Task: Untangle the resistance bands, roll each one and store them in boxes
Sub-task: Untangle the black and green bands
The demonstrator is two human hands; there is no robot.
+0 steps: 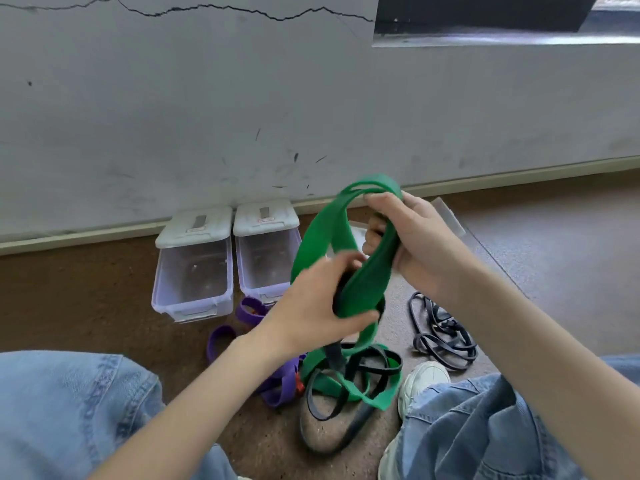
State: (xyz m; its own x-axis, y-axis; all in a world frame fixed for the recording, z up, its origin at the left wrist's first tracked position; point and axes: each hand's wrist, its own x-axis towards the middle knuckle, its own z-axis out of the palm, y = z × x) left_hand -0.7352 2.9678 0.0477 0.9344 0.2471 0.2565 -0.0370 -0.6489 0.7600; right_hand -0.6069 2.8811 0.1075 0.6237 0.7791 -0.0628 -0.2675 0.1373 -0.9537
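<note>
A wide green resistance band (320,237) is lifted above the floor, looped between both hands. My left hand (311,306) grips its lower fold, together with a black band that runs through it. My right hand (408,233) holds the upper loop, fingers curled round it. The green band's lower end trails down into a tangle with a black band (363,372) on the floor. A purple band (277,382) lies to the left of that tangle. Two clear plastic boxes (192,271) (266,258) stand open against the wall, lids tipped back.
A separate heap of thin black bands (440,334) lies on the floor to the right. Part of a third clear box (446,213) shows behind my right hand. My knees in jeans and a white shoe (422,379) frame the floor space. The grey wall rises just beyond the boxes.
</note>
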